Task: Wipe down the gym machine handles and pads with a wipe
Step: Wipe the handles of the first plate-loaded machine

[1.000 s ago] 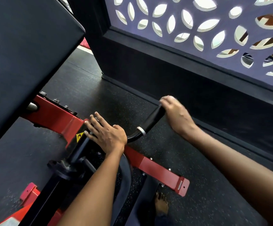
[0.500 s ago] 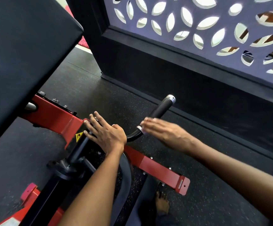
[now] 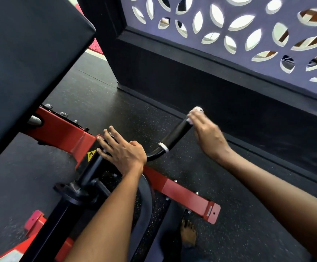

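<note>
The machine's black handle (image 3: 176, 134) rises up and to the right from the red frame (image 3: 59, 127), ending in a silver cap. My right hand (image 3: 208, 137) is blurred at the handle's upper end, fingers curled over it. A small white bit of wipe (image 3: 189, 121) shows under the fingertips. My left hand (image 3: 121, 152) lies flat with straight fingers on the frame, beside a yellow warning sticker (image 3: 91, 155). The large black pad (image 3: 31, 53) fills the upper left.
A dark wall base with a cut-out lattice panel (image 3: 229, 35) runs close behind the handle. Speckled black rubber floor (image 3: 100, 95) lies all around. A red bar end (image 3: 210, 210) sticks out lower right, and a bare foot (image 3: 188, 235) stands below it.
My right hand slid down the handle to its lower collar, then back up to the capped end. My left hand has stayed on the frame.
</note>
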Motion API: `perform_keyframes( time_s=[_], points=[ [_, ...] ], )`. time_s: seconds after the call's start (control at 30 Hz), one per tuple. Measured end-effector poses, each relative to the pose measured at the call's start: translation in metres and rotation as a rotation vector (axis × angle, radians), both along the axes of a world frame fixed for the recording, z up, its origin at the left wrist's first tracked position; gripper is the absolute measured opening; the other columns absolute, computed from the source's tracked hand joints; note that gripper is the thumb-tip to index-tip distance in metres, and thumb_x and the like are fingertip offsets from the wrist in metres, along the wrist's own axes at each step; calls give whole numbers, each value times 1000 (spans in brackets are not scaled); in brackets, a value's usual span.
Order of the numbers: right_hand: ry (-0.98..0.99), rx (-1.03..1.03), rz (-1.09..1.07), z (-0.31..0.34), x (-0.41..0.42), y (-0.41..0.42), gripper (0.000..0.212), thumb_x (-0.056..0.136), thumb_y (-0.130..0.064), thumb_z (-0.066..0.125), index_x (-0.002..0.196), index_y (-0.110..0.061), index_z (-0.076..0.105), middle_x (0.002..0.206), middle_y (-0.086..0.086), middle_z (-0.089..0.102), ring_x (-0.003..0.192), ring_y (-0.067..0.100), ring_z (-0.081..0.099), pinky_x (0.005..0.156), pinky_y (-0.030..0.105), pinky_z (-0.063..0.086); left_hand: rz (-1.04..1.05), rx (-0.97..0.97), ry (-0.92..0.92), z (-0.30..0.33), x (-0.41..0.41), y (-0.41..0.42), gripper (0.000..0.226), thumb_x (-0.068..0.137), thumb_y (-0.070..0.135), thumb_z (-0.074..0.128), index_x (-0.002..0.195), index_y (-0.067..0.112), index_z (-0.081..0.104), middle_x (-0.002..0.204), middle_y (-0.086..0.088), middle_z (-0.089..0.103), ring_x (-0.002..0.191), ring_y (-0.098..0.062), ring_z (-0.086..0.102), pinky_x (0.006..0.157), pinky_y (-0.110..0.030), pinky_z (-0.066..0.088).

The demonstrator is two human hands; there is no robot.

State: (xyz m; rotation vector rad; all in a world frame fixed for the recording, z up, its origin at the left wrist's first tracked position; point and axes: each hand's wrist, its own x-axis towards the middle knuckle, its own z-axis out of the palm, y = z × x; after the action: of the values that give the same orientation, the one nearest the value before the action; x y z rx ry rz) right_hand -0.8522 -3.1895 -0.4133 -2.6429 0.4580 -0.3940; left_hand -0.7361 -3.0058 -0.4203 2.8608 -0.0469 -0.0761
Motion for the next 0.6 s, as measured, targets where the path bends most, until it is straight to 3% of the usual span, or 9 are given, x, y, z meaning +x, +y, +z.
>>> perform_keyframes(
  time_s=[0.07,0.13,0.17,0.23,0.3,0.4,0.47,0.53,0.6],
  points=[
    [25,-100,394,8,4,25,37,90,-6,37,116,3,61,123,20,59,119,32,55,105,34,39,-2,-1,0,0,0,0,74,86,19,50,152,9,18,158,-13,19,148,-33,5,117,-52,0],
    [132,-127,684,19,18,28,32,87,-6,44,111,-2,64,116,15,63,112,29,58,101,32,43,-5,4,6,0,1,0,74,86,19,50,152,9,18,158,-14,18,148,-33,5,117,-52,0],
    [237,-95,656,27,29,20,27,86,-4,49,108,-4,65,112,12,63,109,28,59,99,34,45,-9,7,12,0,1,1,74,86,19,50,152,9,17,158,-14,17,148,-33,4,117,-52,0],
    [417,-78,324,35,49,-2,20,88,-4,51,104,-7,62,110,9,60,104,28,60,92,36,46,-14,10,16,1,1,1,74,87,20,49,153,9,16,159,-14,16,148,-34,4,117,-53,0],
    [590,-220,57,44,61,-11,20,89,-4,49,104,-6,61,110,11,58,102,31,59,84,37,46,-12,13,16,1,1,1,74,87,20,49,153,9,16,159,-14,16,148,-33,3,117,-53,0],
    [812,-167,240,60,83,18,26,87,-3,49,110,-7,62,110,10,60,96,28,61,69,33,42,-11,8,10,0,1,1,74,86,19,50,152,9,18,158,-15,18,148,-34,5,116,-53,0],
    [947,-66,381,70,94,30,30,89,-7,48,114,-11,63,110,8,61,89,23,57,67,30,40,-9,3,2,0,1,1,74,85,17,50,151,8,20,157,-15,19,147,-35,6,116,-54,1],
    [963,-131,307,75,103,11,27,90,-11,50,114,-12,64,113,7,62,87,20,55,68,28,41,-12,4,3,0,1,0,73,85,17,50,152,9,20,157,-15,19,147,-35,6,116,-54,1],
    [957,-190,109,79,104,-11,26,90,-10,51,115,-9,62,119,7,59,98,24,58,72,30,44,-15,7,8,-1,1,0,73,86,18,49,152,9,18,158,-15,18,148,-34,4,116,-53,0]
  ],
)
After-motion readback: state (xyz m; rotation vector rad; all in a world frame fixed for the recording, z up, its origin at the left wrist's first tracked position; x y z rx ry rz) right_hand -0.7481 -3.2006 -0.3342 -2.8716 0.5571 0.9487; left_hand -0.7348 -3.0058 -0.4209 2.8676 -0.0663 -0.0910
